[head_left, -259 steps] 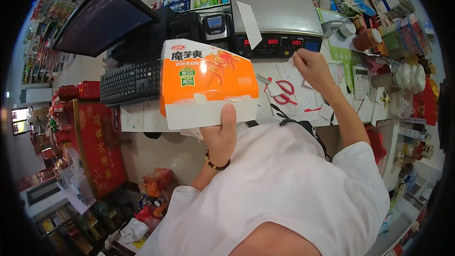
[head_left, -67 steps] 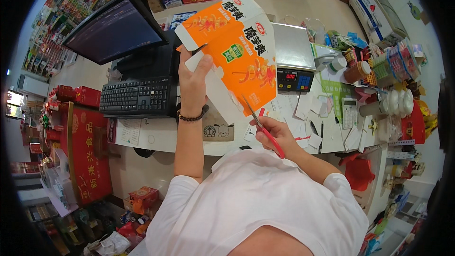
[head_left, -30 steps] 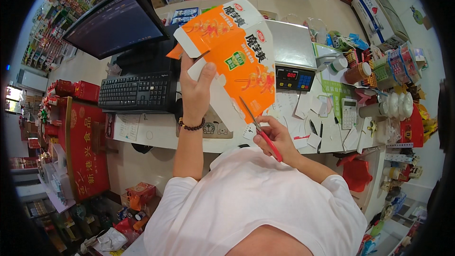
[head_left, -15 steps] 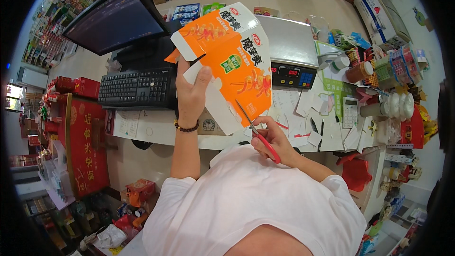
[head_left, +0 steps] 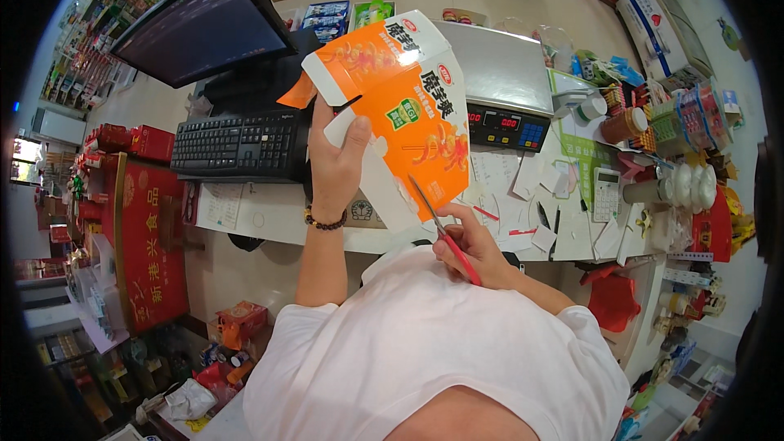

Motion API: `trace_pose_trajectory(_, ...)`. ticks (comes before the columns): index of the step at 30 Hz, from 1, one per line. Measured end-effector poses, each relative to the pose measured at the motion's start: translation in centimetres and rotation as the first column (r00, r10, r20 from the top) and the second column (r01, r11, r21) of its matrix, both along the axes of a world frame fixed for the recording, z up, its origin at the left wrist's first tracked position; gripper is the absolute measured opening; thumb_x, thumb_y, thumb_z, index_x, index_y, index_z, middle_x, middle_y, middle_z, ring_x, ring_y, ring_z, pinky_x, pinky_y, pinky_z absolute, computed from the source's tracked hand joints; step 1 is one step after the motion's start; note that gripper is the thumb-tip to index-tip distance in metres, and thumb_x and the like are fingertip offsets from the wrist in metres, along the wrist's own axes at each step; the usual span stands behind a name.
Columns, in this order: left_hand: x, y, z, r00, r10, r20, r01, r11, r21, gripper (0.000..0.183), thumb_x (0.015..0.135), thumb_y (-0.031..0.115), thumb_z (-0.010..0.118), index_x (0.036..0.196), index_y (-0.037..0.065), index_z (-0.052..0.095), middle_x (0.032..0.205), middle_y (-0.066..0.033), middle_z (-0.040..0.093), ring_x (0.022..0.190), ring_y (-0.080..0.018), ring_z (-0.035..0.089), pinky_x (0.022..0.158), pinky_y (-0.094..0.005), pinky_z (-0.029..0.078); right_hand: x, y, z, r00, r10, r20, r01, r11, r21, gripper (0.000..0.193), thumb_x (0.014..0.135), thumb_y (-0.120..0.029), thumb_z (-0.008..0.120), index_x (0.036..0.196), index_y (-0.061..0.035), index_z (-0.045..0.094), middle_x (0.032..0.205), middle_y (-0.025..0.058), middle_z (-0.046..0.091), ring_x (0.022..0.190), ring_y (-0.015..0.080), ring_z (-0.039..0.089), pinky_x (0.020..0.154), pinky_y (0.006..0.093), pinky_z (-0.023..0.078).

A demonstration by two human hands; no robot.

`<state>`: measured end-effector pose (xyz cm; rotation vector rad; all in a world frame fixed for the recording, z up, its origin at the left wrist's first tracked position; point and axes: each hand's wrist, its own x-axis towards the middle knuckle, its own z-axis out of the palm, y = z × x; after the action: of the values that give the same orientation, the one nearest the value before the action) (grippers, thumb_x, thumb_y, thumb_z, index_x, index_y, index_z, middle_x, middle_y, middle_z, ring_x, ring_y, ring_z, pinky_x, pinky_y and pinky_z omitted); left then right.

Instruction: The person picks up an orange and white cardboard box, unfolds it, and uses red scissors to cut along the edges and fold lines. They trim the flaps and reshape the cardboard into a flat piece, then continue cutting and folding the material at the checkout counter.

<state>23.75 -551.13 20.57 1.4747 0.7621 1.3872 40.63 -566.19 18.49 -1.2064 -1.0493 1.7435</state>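
Note:
An orange and white cardboard snack box (head_left: pixel 392 94), cut open and partly flattened, is held up over the counter. My left hand (head_left: pixel 339 159) grips its left side, thumb on the near face and the other fingers behind the card. In my right hand (head_left: pixel 472 247) is a pair of scissors with red handles (head_left: pixel 460 260). The metal blades (head_left: pixel 426 200) lie at the lower edge of the orange panel, where the card looks cut and ragged. A white flap (head_left: pixel 385 192) hangs down beside that edge. My left fingertips are hidden behind the box.
Left of the box stand a monitor (head_left: pixel 204 28) and a black keyboard (head_left: pixel 237 147). A weighing scale (head_left: pixel 502 69) sits behind it. Card scraps (head_left: pixel 531 175), pens and a calculator (head_left: pixel 605 196) lie on the white counter (head_left: pixel 282 220) to the right, near several jars.
The scissor handles have come closer together and the blades have narrowed at the card's lower edge. The box and my left hand have shifted only slightly in the picture.

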Motion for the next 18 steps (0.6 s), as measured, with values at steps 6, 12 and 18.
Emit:
trace_pose_trajectory(6,-0.34,-0.03,-0.52,0.996,-0.028,0.087,0.035,0.996,-0.079,0.043,0.087,0.011,0.053,0.124,-0.002,0.035,0.108,-0.0070,0.053,0.091,-0.0089,0.052,0.076,-0.0224,0.044,0.02,-0.09,-0.53,0.995,0.005,-0.099,-0.005,1.000,-0.002,0.047,0.088,-0.014,0.054,0.130,-0.0127,0.033,0.066,-0.0002,0.044,0.049,0.0060,0.042,0.045,0.0210,0.035)
trace_pose_trajectory(12,-0.41,-0.17,-0.64,0.987,-0.046,0.154,0.061,0.994,-0.093,0.043,0.087,0.012,0.053,0.123,-0.001,0.034,0.110,-0.0066,0.051,0.092,-0.0095,0.051,0.078,-0.0222,0.042,-0.07,-0.28,-0.71,0.975,0.003,-0.223,-0.012,0.999,-0.042,0.053,0.087,-0.013,0.054,0.135,-0.0126,0.031,0.066,-0.0011,0.043,0.050,0.0058,0.040,0.046,0.0210,0.035)
trace_pose_trajectory(18,-0.63,-0.43,-0.53,0.988,-0.049,0.144,0.065,0.992,-0.112,0.044,0.086,0.012,0.053,0.124,-0.001,0.034,0.110,-0.0065,0.051,0.092,-0.0094,0.050,0.079,-0.0224,0.042,-0.13,-0.35,-0.49,0.973,0.003,-0.231,-0.024,0.996,-0.092,0.055,0.087,-0.015,0.055,0.136,-0.0129,0.030,0.064,-0.0009,0.042,0.051,0.0060,0.039,0.046,0.0217,0.035)
